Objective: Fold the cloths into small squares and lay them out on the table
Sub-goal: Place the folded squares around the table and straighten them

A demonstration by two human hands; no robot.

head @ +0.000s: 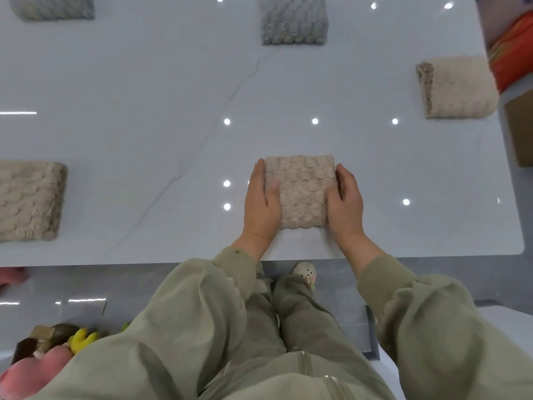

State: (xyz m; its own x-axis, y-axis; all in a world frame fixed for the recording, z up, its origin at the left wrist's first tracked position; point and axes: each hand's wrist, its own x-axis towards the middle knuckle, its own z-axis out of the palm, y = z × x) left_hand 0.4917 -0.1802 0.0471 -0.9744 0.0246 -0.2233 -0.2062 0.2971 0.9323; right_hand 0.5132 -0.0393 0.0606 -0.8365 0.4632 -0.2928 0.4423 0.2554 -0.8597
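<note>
A beige fluffy cloth [301, 192], folded into a small square, lies flat on the white table [144, 111] near its front edge. My left hand [261, 203] presses against the cloth's left side, thumb resting on top. My right hand [344, 200] cups its right side. Several other folded squares lie spread out on the table: a beige one [28, 200] at the left, a cream one [457, 86] at the far right, a grey one [294, 20] at the back centre and a grey one [53, 7] at the back left.
The table's front edge runs just below my wrists, and its right edge is near the cream cloth. A red and orange object [513, 53] and a cardboard box [519, 125] stand beyond the right edge. Toys and a box [57, 339] lie on the floor at lower left.
</note>
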